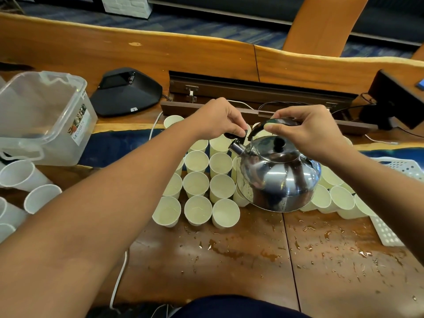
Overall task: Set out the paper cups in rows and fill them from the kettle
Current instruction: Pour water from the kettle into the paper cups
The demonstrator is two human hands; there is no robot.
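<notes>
Paper cups (pixel 196 186) stand in rows, several filled; right hand (pixel 314 131) grips the kettle (pixel 278 177) handle, left hand (pixel 220 119) pinches the spout cap (pixel 238 134), pouring unfinished.

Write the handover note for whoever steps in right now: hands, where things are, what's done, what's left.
Right hand: grips the black handle of the steel kettle, holding it above the paper cups.
Left hand: pinches the black spout cap lever at the kettle's spout.
Cups stand upright in rows on the wooden table, more to the right beside a white basket. Translucent plastic cups lie at far left by a clear storage box.
Done: rows set out; near-left cups appear to hold water. Water is spilled on the near tabletop.
Left: fill levels elsewhere are unclear; check and finish pouring.
</notes>
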